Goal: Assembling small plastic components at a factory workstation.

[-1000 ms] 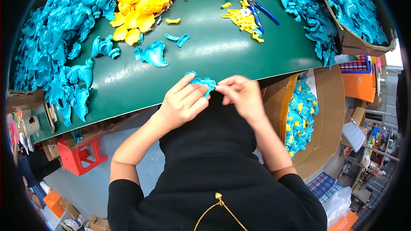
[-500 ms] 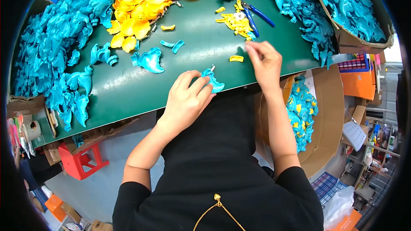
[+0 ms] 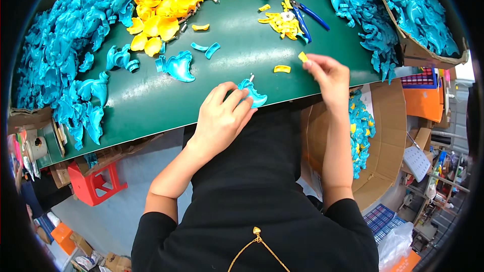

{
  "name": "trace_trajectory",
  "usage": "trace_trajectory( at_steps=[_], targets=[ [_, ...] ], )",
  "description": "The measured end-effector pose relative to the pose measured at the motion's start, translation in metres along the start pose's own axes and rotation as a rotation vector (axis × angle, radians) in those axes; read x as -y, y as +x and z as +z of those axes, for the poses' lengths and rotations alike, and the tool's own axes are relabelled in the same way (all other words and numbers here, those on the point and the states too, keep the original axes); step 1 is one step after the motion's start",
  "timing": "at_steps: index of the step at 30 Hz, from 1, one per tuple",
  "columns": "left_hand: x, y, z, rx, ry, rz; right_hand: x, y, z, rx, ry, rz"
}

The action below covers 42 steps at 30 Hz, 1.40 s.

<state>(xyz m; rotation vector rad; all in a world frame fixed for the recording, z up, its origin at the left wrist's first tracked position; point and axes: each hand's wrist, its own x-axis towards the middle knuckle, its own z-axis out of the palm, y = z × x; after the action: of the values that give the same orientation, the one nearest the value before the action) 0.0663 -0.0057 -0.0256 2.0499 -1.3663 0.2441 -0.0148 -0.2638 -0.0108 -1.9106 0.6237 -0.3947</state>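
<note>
My left hand (image 3: 224,116) is closed on a curved teal plastic piece (image 3: 258,99) at the table's near edge; its fingers cover part of the piece. A small metal pin (image 3: 251,77) sticks up at the piece's far side. To the right, my right hand (image 3: 330,78) pinches a small yellow plastic strip (image 3: 303,57) between thumb and fingertips, just above the table. Another yellow strip (image 3: 282,69) lies between the two hands. Beyond them is a small heap of yellow strips (image 3: 285,25), beside a pair of blue-handled nippers (image 3: 312,17).
Teal plastic pieces (image 3: 65,45) pile up at the left, with yellow shell pieces (image 3: 176,0) at the back. More teal parts fill a cardboard box (image 3: 428,58) at the right. Below the edge, another carton (image 3: 385,141) holds teal-and-yellow pieces. A red stool (image 3: 83,186) stands lower left.
My right hand has moved right and slightly nearer, away from the small yellow heap. The yellow strip now shows plainly in its fingertips. My left hand stays on the teal piece.
</note>
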Motion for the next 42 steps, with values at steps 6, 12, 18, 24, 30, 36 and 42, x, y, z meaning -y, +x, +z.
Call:
trace_trajectory(
  at_steps=[6,12,18,24,30,36,42],
  targets=[
    [-0.001,0.001,0.006,-0.011,0.026,0.017,0.013,-0.056,0.065,-0.04,-0.2,-0.534],
    [-0.002,0.002,0.008,-0.035,-0.009,-0.001,0.008,-0.064,0.078,-0.072,-0.332,-0.503],
    [0.006,0.001,0.006,-0.029,0.037,0.071,0.022,-0.055,0.054,0.11,-0.559,-0.723],
    [0.005,-0.003,-0.019,0.022,0.33,0.21,0.072,0.036,0.06,0.468,-0.511,-0.336],
    [-0.001,-0.003,0.0,-0.01,0.141,-0.015,0.053,0.189,0.142,-0.168,-0.603,-0.567],
    [0.007,-0.011,-0.001,-0.144,0.218,0.013,0.065,0.13,0.115,-0.09,-0.613,-0.719],
    [0.014,-0.018,-0.001,-0.18,0.19,0.055,0.053,-0.008,0.099,0.132,-0.233,-0.627]
  ],
)
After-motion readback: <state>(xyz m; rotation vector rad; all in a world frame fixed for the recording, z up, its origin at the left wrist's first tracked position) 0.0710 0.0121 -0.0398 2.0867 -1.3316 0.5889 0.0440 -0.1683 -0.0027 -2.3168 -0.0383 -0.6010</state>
